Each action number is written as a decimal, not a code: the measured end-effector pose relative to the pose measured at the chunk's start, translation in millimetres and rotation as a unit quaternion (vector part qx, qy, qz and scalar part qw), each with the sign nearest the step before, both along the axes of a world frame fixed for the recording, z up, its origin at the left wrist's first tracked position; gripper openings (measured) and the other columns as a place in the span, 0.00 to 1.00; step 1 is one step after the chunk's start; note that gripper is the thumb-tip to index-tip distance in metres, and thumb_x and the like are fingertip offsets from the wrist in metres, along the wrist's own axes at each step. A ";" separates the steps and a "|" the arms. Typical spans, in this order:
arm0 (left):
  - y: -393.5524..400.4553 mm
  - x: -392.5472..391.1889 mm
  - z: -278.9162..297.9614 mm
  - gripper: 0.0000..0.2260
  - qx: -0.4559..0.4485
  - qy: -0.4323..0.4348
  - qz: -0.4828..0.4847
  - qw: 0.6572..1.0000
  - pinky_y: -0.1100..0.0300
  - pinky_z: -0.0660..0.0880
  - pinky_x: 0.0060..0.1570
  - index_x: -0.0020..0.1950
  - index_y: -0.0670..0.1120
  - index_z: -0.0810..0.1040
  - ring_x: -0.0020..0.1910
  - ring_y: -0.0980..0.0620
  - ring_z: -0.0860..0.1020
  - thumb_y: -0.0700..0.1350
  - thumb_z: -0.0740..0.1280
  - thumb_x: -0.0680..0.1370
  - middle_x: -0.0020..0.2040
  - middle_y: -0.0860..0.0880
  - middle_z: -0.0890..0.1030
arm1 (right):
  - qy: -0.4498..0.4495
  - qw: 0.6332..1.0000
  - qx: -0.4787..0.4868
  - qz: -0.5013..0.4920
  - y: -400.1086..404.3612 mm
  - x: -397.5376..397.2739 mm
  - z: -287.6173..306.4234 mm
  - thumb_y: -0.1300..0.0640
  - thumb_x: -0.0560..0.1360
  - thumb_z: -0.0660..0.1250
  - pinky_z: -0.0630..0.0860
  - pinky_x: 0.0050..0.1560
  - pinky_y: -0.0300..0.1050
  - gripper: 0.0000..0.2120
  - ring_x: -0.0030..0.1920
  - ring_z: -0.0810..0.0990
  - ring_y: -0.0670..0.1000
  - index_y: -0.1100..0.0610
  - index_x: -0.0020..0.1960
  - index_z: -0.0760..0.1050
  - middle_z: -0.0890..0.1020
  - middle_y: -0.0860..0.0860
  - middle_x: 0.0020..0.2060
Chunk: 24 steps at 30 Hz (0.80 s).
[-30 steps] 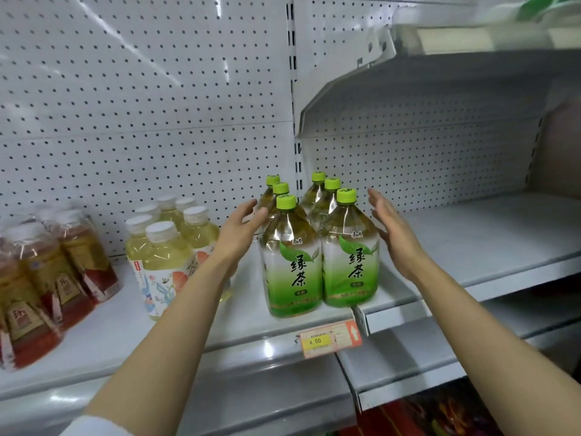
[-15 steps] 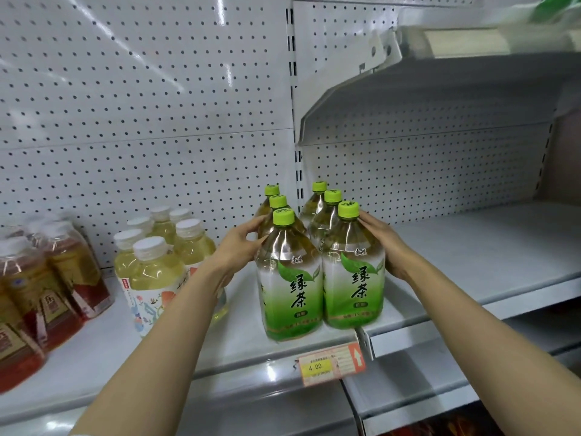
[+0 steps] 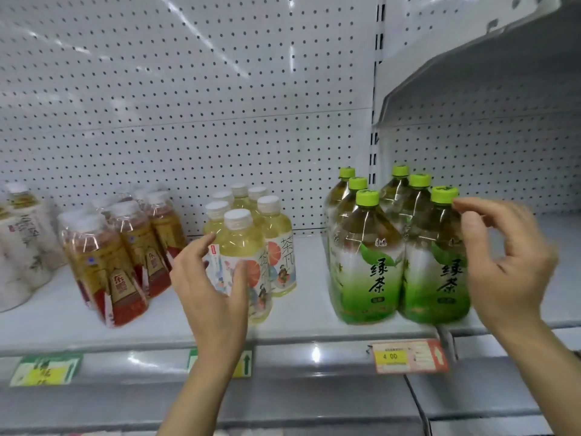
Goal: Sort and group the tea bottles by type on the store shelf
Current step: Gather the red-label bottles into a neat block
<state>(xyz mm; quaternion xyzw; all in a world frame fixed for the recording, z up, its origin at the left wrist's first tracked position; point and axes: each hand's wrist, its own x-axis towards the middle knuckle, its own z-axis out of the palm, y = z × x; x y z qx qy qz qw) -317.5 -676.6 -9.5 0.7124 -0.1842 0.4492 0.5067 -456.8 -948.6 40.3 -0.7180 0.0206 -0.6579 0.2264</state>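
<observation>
Tea bottles stand grouped along your shelf [image 3: 308, 313]: white-wrapped ones [image 3: 22, 243] far left, then the amber red-label pack [image 3: 119, 256], then the pale yellow white-capped group [image 3: 251, 247]. Your left hand [image 3: 210, 284] hovers before that yellow group, fingers relaxed, gripping nothing. Rightward sits the green-capped green tea pack [image 3: 393, 253]; your right hand [image 3: 506, 262], blurred and loosely curled, holds nothing beside it.

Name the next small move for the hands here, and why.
Probably close the left hand on the pale yellow bottles: its open fingers already flank the front bottle, while the right hand hangs open beside the green tea pack, not gripping it.
</observation>
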 end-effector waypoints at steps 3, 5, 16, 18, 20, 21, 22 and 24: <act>18.5 27.1 -6.9 0.29 -0.016 0.102 -0.032 0.994 0.50 0.68 0.68 0.71 0.46 0.68 0.67 0.49 0.68 0.56 0.71 0.74 0.66 0.50 0.69 | 0.029 0.988 -0.097 0.112 69.0 13.4 -7.7 0.61 0.78 0.63 0.74 0.52 0.37 0.10 0.48 0.77 0.47 0.63 0.54 0.80 0.80 0.50 0.47; 25.0 41.3 -5.9 0.25 -0.066 0.150 -0.063 0.984 0.49 0.68 0.69 0.72 0.50 0.67 0.67 0.52 0.68 0.57 0.67 0.78 0.66 0.53 0.67 | 0.114 0.972 -0.096 0.182 109.1 34.9 -21.8 0.55 0.77 0.64 0.76 0.55 0.39 0.13 0.51 0.77 0.43 0.59 0.58 0.80 0.80 0.47 0.51; 68.0 119.1 17.7 0.19 0.087 0.341 -0.335 0.874 0.54 0.79 0.58 0.67 0.50 0.76 0.52 0.60 0.83 0.50 0.72 0.76 0.58 0.55 0.84 | 0.383 0.891 0.159 0.186 181.8 137.3 -65.8 0.39 0.62 0.78 0.74 0.64 0.52 0.50 0.65 0.73 0.47 0.48 0.76 0.58 0.71 0.46 0.68; 70.5 113.0 20.6 0.19 0.088 0.324 -0.308 0.890 0.60 0.79 0.50 0.64 0.50 0.77 0.48 0.61 0.82 0.52 0.73 0.75 0.56 0.55 0.83 | 0.362 0.903 0.172 0.155 185.2 142.8 -65.7 0.41 0.61 0.79 0.76 0.61 0.52 0.46 0.61 0.75 0.48 0.49 0.73 0.62 0.74 0.47 0.64; 74.8 100.4 17.7 0.22 0.064 0.312 -0.267 0.909 0.61 0.77 0.45 0.59 0.52 0.76 0.49 0.58 0.81 0.59 0.76 0.70 0.54 0.56 0.83 | 0.357 0.904 0.183 0.148 183.6 144.0 -65.9 0.43 0.61 0.80 0.78 0.59 0.50 0.44 0.58 0.78 0.47 0.50 0.72 0.66 0.77 0.47 0.61; 78.3 92.8 15.5 0.25 0.055 0.304 -0.246 0.919 0.59 0.78 0.45 0.57 0.52 0.76 0.48 0.57 0.81 0.62 0.76 0.67 0.52 0.56 0.82 | 0.356 0.902 0.191 0.153 181.9 143.5 -66.0 0.44 0.61 0.81 0.79 0.58 0.49 0.43 0.57 0.78 0.46 0.50 0.71 0.67 0.78 0.46 0.60; 82.8 85.7 13.8 0.28 0.055 0.296 -0.229 0.926 0.56 0.79 0.45 0.56 0.53 0.75 0.48 0.55 0.82 0.65 0.76 0.64 0.51 0.55 0.82 | 0.355 0.900 0.197 0.159 181.0 142.0 -65.4 0.45 0.61 0.81 0.79 0.57 0.47 0.42 0.55 0.79 0.46 0.50 0.71 0.68 0.79 0.46 0.59; 94.2 76.5 14.2 0.33 0.081 0.301 -0.220 0.924 0.55 0.80 0.46 0.57 0.52 0.73 0.47 0.55 0.81 0.68 0.77 0.60 0.51 0.55 0.81 | 0.354 0.899 0.198 0.165 180.4 139.7 -62.9 0.48 0.62 0.81 0.79 0.51 0.38 0.40 0.52 0.79 0.44 0.51 0.70 0.70 0.80 0.46 0.56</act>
